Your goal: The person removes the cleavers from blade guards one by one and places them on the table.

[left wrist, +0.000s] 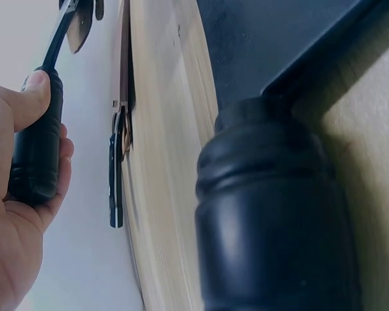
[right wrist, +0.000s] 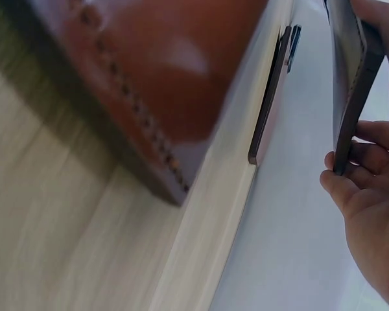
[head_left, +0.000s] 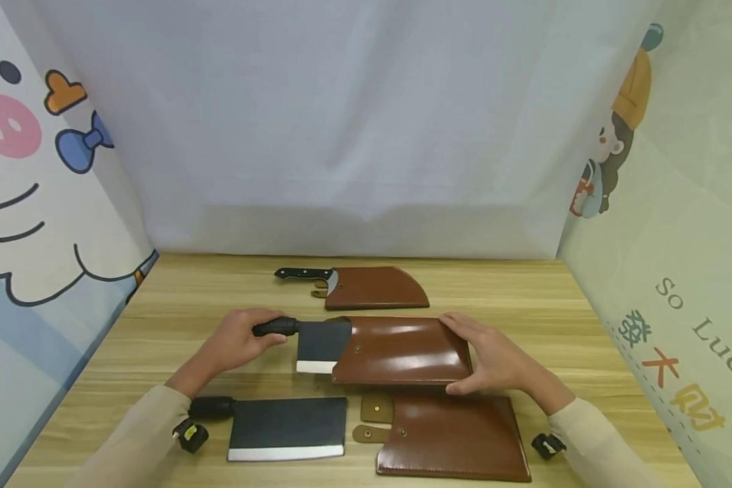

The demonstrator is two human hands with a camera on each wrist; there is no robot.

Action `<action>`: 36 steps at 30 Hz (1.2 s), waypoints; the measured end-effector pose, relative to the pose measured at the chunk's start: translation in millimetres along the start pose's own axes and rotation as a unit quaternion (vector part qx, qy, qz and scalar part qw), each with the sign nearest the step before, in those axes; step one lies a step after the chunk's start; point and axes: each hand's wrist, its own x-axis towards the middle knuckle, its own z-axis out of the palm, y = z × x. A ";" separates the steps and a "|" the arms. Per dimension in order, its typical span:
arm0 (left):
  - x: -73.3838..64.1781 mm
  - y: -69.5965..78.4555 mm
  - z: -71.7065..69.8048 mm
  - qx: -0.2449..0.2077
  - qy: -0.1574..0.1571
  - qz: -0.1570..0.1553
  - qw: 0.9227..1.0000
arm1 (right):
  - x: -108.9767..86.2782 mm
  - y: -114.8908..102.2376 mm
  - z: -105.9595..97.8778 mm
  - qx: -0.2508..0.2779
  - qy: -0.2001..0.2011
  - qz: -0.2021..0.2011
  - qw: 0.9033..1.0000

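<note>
My left hand (head_left: pixel 240 341) grips the black ridged handle (left wrist: pixel 37 146) of a cleaver (head_left: pixel 318 342) in the middle of the head view. Most of its dark blade is hidden inside a brown leather sheath (head_left: pixel 405 349); the part near the handle still shows, with its bright cutting edge facing me. At the sheath's right end, my right hand (head_left: pixel 494 352) holds it, thumb at the near corner and fingers at the far one. In the right wrist view the sheath (right wrist: pixel 350 91) is raised off the table, with fingertips curled at its edge.
Nearest me lie a second cleaver (head_left: pixel 288 427), bare-bladed, and a second brown sheath (head_left: pixel 457 437) with its strap and flap spread to the left. Farther back rests a sheathed knife (head_left: pixel 375 287) with a riveted black handle. Cloth walls (head_left: pixel 354 135) enclose the wooden table (head_left: pixel 494 285).
</note>
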 end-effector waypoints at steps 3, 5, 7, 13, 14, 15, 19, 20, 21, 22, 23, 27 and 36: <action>-1.2 -3.8 -1.8 0.000 0.008 0.004 1.000 | -3.7 2.5 -2.9 -0.001 0.005 0.002 1.000; -1.8 -5.6 -3.3 0.000 0.010 0.005 1.000 | -5.3 5.0 -3.8 -0.007 0.007 0.001 1.000; -2.6 -6.9 -4.8 0.000 0.012 0.008 1.000 | -6.2 6.9 -4.4 -0.012 0.008 -0.001 1.000; -6.8 -8.9 -9.7 -0.007 0.012 0.006 1.000 | -8.3 8.1 -7.5 -0.008 0.011 -0.007 1.000; -7.7 -9.6 -10.6 -0.007 0.011 0.002 1.000 | -8.8 8.0 -8.4 -0.006 0.012 -0.006 1.000; -8.8 -10.3 -11.8 -0.007 0.010 -0.001 1.000 | -9.4 8.1 -9.1 -0.005 0.013 -0.007 1.000; -12.2 -13.8 -16.4 -0.003 0.008 -0.009 1.000 | -10.8 9.5 -10.9 -0.009 0.015 -0.007 1.000; -12.8 -14.4 -17.5 -0.002 0.008 -0.009 1.000 | -11.1 9.9 -11.3 -0.010 0.015 -0.006 1.000; -13.5 -14.9 -18.7 -0.002 0.009 -0.008 1.000 | -11.3 10.1 -11.7 -0.011 0.016 -0.006 1.000; -14.5 -15.6 -19.5 0.000 0.011 -0.009 1.000 | -11.4 10.4 -12.0 -0.013 0.017 -0.006 1.000; -15.4 -16.1 -20.4 -0.001 0.011 -0.009 1.000 | -11.4 10.7 -12.2 -0.015 0.018 -0.007 1.000; -19.2 -17.2 -24.2 0.001 0.012 -0.015 1.000 | -11.4 12.1 -13.8 -0.023 0.017 -0.009 1.000; -22.5 -18.7 -35.8 0.006 0.016 -0.020 1.000 | -13.6 11.2 -21.5 -0.013 0.012 0.006 1.000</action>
